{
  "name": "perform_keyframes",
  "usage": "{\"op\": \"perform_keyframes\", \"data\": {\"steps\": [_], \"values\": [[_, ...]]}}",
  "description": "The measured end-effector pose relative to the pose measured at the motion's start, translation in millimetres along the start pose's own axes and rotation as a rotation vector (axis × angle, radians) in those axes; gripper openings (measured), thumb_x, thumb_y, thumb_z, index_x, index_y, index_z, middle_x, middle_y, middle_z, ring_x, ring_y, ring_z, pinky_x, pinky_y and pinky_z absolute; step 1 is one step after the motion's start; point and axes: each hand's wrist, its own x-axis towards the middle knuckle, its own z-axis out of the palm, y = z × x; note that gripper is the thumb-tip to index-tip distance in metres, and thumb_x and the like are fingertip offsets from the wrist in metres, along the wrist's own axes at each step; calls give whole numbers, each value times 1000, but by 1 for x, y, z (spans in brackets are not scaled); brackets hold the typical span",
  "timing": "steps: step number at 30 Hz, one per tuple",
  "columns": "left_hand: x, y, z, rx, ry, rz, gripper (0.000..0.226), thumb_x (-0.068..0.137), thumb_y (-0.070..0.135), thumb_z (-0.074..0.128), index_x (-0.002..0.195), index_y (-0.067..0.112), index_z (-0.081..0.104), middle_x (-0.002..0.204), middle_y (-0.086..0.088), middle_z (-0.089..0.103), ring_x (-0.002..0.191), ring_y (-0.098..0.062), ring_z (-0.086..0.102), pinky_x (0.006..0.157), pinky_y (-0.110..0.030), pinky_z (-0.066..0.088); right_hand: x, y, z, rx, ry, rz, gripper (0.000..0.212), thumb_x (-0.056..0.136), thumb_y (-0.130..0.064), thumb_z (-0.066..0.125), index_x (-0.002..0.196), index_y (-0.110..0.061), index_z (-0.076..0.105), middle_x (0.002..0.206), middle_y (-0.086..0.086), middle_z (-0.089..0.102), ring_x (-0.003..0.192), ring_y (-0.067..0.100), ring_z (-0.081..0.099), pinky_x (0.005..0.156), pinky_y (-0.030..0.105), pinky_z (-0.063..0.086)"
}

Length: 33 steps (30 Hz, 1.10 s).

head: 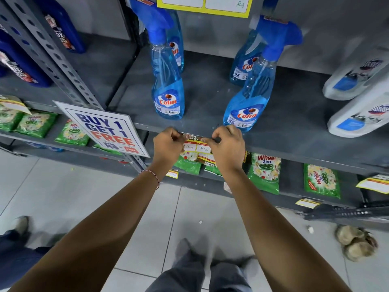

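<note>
A small yellow and white price tag [196,147] with handwritten prices hangs at the front edge of the grey metal shelf [273,142]. My left hand [167,147] pinches the tag's upper left corner against the edge. My right hand [228,146] pinches its upper right corner. Both hands have curled fingers, and they hide the tag's sides. Two blue Colin spray bottles stand on the shelf just behind the hands, one at the left [168,91] and one at the right [248,104].
A "Buy 1 Get 1 Free" sign [105,129] hangs at the left. Green Wheel detergent packets [266,173] lie on the lower shelf. White bottles [357,114] stand at the right. Another person's legs [12,249] are at the lower left. A brown cloth [355,242] lies on the tiled floor.
</note>
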Motion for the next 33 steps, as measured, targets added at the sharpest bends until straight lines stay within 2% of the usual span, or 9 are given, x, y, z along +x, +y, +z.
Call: {"op": "perform_keyframes", "data": {"steps": [5,8,12,15,18,21,25,28,33], "values": [[-7,6,-1,9,-19,-7,8,89,8,63,84,3,60,79,-13,72,60,-23,72,58,-37,61,-4,8,-10,52,-23,-103,15,81,-18,74,79,-13,60,85,4,59,79,22,54,66,37,49],[-16,22,-10,64,100,31,17,85,3,61,76,15,52,70,5,57,64,-16,57,55,-20,45,-9,9,-24,140,-22,-45,9,86,-7,65,87,-15,62,93,3,63,87,25,58,70,42,53],[-37,80,-40,-90,318,401,16,84,0,61,87,14,55,84,1,56,71,-12,53,64,-13,41,0,-21,-79,311,144,-179,13,88,-5,66,98,-12,68,98,4,69,90,20,65,79,37,57],[-55,138,-71,-201,479,787,11,89,-1,58,99,4,59,105,-11,56,95,-22,58,83,-25,48,23,-69,-138,409,364,-387,12,90,-3,66,101,-5,72,99,6,72,95,18,65,91,23,51],[-66,189,-101,-285,610,922,16,93,3,55,106,4,63,112,-10,53,106,-29,56,92,-39,48,51,-113,-196,370,593,-573,12,91,-7,66,101,-8,74,100,5,71,94,21,65,89,34,48],[-66,216,-123,-93,732,1072,28,89,0,52,110,6,70,116,-10,55,111,-26,51,98,-35,39,79,-139,-226,153,676,-617,19,94,-17,65,109,-23,74,106,-4,70,99,16,59,86,39,36],[-62,222,-138,27,582,1045,36,84,12,45,102,11,76,109,-3,68,97,-27,58,87,-46,44,103,-148,-236,103,687,-599,11,89,-21,70,95,-26,77,95,-7,70,91,22,58,76,44,36],[-65,219,-141,118,550,999,39,83,21,44,102,16,77,106,1,69,94,-25,56,84,-39,40,107,-151,-244,116,647,-553,6,85,-23,73,89,-25,78,87,-6,70,84,23,58,71,45,39],[-87,243,-136,175,550,1064,38,89,28,47,113,15,72,115,-1,68,107,-27,58,90,-40,40,107,-147,-273,212,543,-535,11,89,-18,68,97,-19,75,94,-2,73,90,24,62,80,42,46]]}}
